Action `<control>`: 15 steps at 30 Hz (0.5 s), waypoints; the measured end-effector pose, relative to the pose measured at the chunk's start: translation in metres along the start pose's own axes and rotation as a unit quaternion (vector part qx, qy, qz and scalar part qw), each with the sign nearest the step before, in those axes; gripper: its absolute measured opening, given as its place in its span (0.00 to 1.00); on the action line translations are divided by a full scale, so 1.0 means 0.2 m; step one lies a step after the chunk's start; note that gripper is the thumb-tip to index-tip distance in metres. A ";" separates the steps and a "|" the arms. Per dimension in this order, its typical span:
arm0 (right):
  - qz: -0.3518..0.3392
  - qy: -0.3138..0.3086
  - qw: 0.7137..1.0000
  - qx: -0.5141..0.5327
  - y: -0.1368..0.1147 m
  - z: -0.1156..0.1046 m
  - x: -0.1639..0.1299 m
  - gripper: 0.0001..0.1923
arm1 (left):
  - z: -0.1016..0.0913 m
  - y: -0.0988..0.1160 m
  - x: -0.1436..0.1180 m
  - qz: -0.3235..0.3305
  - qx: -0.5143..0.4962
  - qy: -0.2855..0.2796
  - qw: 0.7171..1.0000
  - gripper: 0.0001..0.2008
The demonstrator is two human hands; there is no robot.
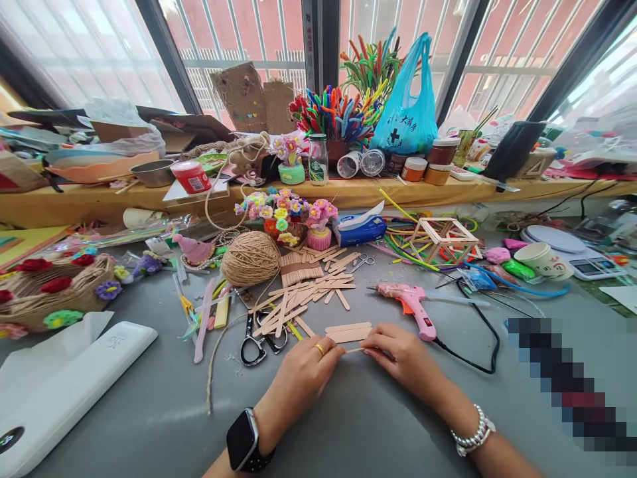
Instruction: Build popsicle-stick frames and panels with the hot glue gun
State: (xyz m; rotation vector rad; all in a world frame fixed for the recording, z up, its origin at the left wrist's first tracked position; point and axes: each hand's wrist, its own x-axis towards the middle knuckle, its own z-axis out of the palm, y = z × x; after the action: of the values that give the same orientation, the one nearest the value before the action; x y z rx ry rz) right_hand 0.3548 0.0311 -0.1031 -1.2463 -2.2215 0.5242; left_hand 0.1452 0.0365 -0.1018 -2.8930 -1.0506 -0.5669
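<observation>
Looks like the lining-up step: left hand [306,368] and right hand [404,358] pinching a thin pale wooden craft stick [353,350], just below flat tan wooden sticks [348,331]. Next calls for steady pinches, imo.

I sit at a grey surface [169,411] whose smooth top catches a soft sheen of daylight. Beyond its far edge I face a long, raised ledge [348,191] with a yellowish-brown front, and behind that stand wide windows [239,30] in dark frames [323,46], with pale bars [281,33] and a pinkish wall [196,20] showing through the glass.
</observation>
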 end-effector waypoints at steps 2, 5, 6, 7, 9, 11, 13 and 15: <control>-0.007 -0.005 1.000 -0.005 -0.01 0.02 0.00 0.08 | 0.01 -0.01 -0.02 -0.009 -0.010 0.022 1.000 0.08; -0.005 -0.016 1.000 -0.016 -0.02 0.01 0.01 0.08 | 0.02 -0.02 -0.04 -0.016 -0.019 0.032 0.999 0.07; 0.014 -0.010 1.000 -0.025 -0.03 -0.01 0.02 0.09 | 0.02 -0.02 -0.04 -0.016 -0.020 0.032 0.999 0.07; 0.045 0.001 0.998 -0.038 -0.02 -0.04 0.02 0.10 | 0.03 -0.03 -0.04 -0.016 -0.022 0.032 0.999 0.07; 0.149 0.054 0.983 -0.088 0.03 -0.14 0.00 0.16 | 0.03 -0.03 -0.04 -0.016 -0.025 0.034 0.999 0.08; 0.270 0.114 0.939 -0.179 0.11 -0.26 -0.05 0.20 | 0.03 -0.04 -0.04 -0.015 -0.024 0.036 0.999 0.08; 0.395 0.149 0.851 -0.312 0.22 -0.37 -0.12 0.18 | 0.03 -0.04 -0.04 -0.013 -0.020 0.038 0.999 0.08; 0.468 0.082 0.799 -0.368 0.33 -0.43 -0.18 0.17 | 0.03 -0.05 -0.04 -0.010 -0.020 0.038 0.999 0.09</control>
State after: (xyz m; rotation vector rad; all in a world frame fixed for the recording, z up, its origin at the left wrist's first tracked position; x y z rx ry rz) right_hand 0.4664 0.0383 -0.0827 -2.6932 -1.5243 -0.1890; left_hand 0.1364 0.0398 -0.1118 -2.8718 -1.0713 -0.6996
